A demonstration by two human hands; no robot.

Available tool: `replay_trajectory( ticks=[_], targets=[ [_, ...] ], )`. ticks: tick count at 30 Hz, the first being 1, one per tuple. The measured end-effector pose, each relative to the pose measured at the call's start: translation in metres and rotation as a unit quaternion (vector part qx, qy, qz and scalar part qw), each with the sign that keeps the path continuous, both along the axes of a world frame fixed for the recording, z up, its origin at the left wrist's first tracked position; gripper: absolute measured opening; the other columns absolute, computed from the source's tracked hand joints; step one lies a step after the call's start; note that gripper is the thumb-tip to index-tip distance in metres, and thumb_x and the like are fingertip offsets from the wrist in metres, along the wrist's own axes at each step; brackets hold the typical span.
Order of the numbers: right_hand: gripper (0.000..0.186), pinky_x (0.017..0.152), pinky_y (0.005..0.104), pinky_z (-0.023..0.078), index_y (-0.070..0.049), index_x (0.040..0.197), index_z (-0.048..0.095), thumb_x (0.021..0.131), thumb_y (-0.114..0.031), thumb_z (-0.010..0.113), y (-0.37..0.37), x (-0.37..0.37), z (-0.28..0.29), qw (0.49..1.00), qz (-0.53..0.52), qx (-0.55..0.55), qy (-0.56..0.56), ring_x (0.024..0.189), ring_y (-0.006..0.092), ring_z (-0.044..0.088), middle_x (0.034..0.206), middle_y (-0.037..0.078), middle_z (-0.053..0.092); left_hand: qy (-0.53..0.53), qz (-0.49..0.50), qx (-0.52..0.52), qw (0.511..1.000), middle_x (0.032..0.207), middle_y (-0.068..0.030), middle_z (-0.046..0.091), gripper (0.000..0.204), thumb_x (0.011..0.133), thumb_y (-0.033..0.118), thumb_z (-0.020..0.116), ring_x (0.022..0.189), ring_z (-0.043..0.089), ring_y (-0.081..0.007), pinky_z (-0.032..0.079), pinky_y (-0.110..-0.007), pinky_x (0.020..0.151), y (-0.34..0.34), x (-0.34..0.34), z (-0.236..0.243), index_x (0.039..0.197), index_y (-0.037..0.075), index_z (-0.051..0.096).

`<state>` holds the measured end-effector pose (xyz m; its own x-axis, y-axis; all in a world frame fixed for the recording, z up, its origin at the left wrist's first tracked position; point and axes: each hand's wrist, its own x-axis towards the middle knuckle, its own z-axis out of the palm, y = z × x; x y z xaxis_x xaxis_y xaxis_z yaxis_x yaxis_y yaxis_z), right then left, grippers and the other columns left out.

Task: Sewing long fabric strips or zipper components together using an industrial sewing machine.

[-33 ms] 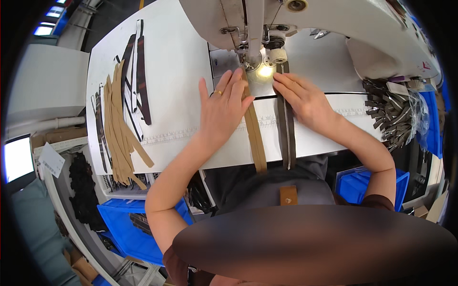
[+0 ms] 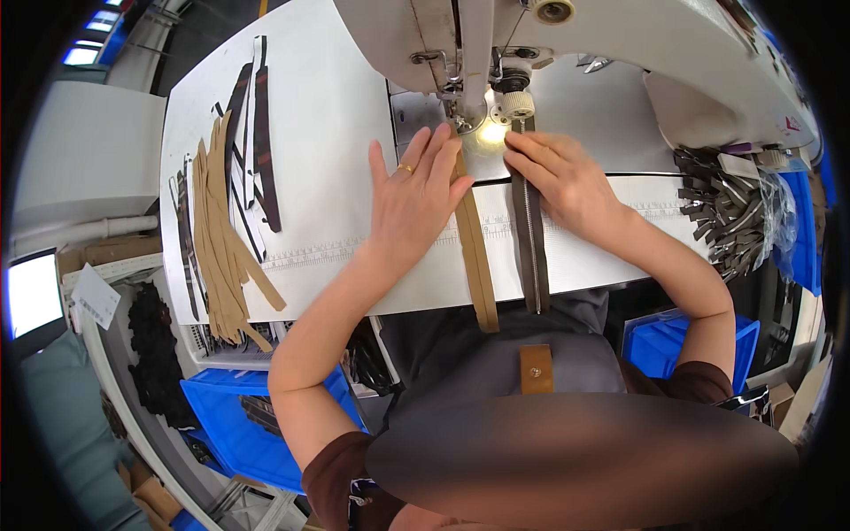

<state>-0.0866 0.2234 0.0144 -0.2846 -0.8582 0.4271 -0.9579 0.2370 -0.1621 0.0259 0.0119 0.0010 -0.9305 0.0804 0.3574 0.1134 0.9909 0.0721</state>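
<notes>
A tan fabric strip point(image 2: 476, 257) runs from the presser foot point(image 2: 460, 117) of a white sewing machine point(image 2: 620, 44) toward me, and its end hangs past the table's front edge. My left hand point(image 2: 414, 195) lies flat on its left side with the fingers spread, fingertips close to the foot. To the right is a dark grey-brown zipper tape point(image 2: 529, 239) with metal teeth, its top end under a white knurled knob point(image 2: 517, 105). My right hand point(image 2: 567, 181) rests over its right edge with fingers stretched out. The right thumb is hidden.
Tan strips point(image 2: 212, 239) and dark strips point(image 2: 266, 142) lie at the table's left. Bundled zipper tapes point(image 2: 722, 208) are heaped at the right, beside a clear plastic bag point(image 2: 779, 212). Blue bins point(image 2: 239, 442) stand below. A printed ruler point(image 2: 319, 252) crosses the white table point(image 2: 336, 106).
The near end of the tan strip sits slightly lower and farther right. My right hand has shifted a little up and left. My left hand stays almost in place.
</notes>
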Motion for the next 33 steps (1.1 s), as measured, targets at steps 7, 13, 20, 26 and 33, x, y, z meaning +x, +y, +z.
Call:
replay_trajectory(
  ticks=[7,13,20,26,33],
  targets=[
    [0.043,0.091,0.0391,0.051,0.001,0.110,0.063,0.067,0.001,0.067,-0.012,-0.012,0.000,0.999,-0.025,-0.035,0.013,0.110,0.0306,0.061,0.119,0.014,0.063,0.028,-0.022,-0.006,0.999,0.133,-0.0006,0.058,0.049,0.086,0.035,0.067,0.124,0.051,-0.0183,0.024,-0.066,0.103,-0.006,-0.015,0.004,0.126,0.009,0.059],
    [0.040,0.091,0.0383,0.052,0.001,0.111,0.063,0.071,0.001,0.065,-0.011,-0.014,-0.003,0.999,-0.025,-0.038,0.028,0.109,0.0300,0.062,0.118,0.013,0.064,0.011,-0.034,-0.032,0.999,0.129,-0.0002,0.060,0.048,0.085,0.037,0.068,0.119,0.054,-0.0191,0.020,-0.065,0.106,-0.017,-0.012,0.014,0.123,0.009,0.061],
    [0.041,0.091,0.0376,0.052,0.001,0.112,0.062,0.071,0.000,0.066,-0.013,-0.014,0.003,0.999,-0.027,-0.031,0.021,0.109,0.0303,0.061,0.118,0.014,0.063,0.048,-0.041,-0.037,0.997,0.127,0.0005,0.062,0.046,0.083,0.036,0.069,0.112,0.058,-0.0177,0.020,-0.064,0.106,-0.011,-0.018,0.003,0.121,0.010,0.063],
    [0.042,0.091,0.0367,0.052,0.001,0.114,0.060,0.072,-0.003,0.068,-0.013,-0.022,0.008,0.998,-0.010,0.031,0.047,0.110,0.0310,0.061,0.119,0.015,0.063,0.044,-0.007,-0.035,0.998,0.128,0.0036,0.060,0.044,0.084,0.033,0.069,0.120,0.050,-0.0170,0.022,-0.064,0.105,-0.011,-0.015,0.004,0.122,0.012,0.063],
    [0.035,0.080,0.0368,0.055,-0.001,0.105,0.065,0.071,-0.004,0.070,-0.016,-0.029,0.007,0.998,0.018,-0.054,0.041,0.093,0.0291,0.067,0.108,0.013,0.067,0.040,-0.011,0.037,0.998,0.131,0.0068,0.058,0.045,0.083,0.034,0.070,0.122,0.047,-0.0177,0.019,-0.067,0.104,-0.017,-0.015,0.005,0.122,0.012,0.064]
  ],
)
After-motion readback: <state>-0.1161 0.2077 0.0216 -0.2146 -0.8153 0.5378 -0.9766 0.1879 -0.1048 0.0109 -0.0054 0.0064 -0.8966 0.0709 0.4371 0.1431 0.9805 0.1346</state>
